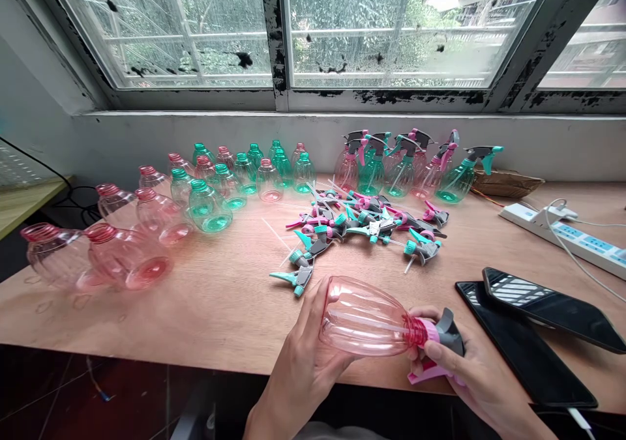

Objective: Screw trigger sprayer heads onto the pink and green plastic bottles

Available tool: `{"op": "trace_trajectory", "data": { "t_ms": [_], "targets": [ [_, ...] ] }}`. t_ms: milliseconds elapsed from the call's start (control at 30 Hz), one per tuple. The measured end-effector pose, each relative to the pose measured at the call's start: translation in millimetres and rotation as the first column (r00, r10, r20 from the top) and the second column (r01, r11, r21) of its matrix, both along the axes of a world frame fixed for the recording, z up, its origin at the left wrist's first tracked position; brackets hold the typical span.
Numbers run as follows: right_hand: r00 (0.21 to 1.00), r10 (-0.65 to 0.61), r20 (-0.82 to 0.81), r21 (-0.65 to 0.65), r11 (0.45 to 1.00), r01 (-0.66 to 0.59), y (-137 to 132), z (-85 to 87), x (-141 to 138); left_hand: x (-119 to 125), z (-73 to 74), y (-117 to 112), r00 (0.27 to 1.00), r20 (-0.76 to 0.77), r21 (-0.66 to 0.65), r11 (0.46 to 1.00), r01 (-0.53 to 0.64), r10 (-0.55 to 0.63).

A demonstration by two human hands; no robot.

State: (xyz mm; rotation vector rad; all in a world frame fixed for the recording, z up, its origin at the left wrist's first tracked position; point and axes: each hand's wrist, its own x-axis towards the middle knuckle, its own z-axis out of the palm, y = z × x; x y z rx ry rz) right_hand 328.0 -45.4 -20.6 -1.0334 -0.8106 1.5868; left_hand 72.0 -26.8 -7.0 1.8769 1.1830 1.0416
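Observation:
A clear pink spray bottle [366,316] lies sideways in the air above the table's front edge. My left hand [306,355] is wrapped round its base end. At the neck, my right hand [454,368] grips the grey and pink trigger sprayer [443,336], its fingers on the pink collar. The sprayer's head sits on the bottle's neck, and a thin tube shows inside the bottle. Beyond my hands lies a pile of loose trigger sprayers [364,218] in pink, teal and grey.
Open pink bottles [130,257] and green bottles [210,208] stand at the left. Several bottles with sprayers [403,169] stand by the wall. Two dark phone-like devices [528,342] overlap at the right, near a white power strip [570,234] and a brown paper-like tray [508,184].

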Motion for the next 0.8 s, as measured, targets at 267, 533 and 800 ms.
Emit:
{"op": "trace_trajectory", "data": {
  "t_ms": [267, 533, 800],
  "targets": [
    [1.000, -0.008, 0.018, -0.011, 1.000, 0.008, 0.0, -0.1, -0.7, -2.7, -6.0, -2.8, 0.999, 0.044, -0.020, 1.000, 0.005, -0.004],
    [0.998, -0.004, 0.069, 0.010, 1.000, 0.003, -0.8, -1.3, -0.2, -0.6, -5.6, -1.3, 0.999, 0.028, -0.004, 1.000, -0.018, 0.018],
    [0.996, -0.009, 0.084, 0.039, 0.999, 0.006, -0.2, -4.1, -0.7, -4.2, -7.7, 0.0, 0.998, 0.041, 0.037, 0.998, 0.042, -0.043]
  ]
}}
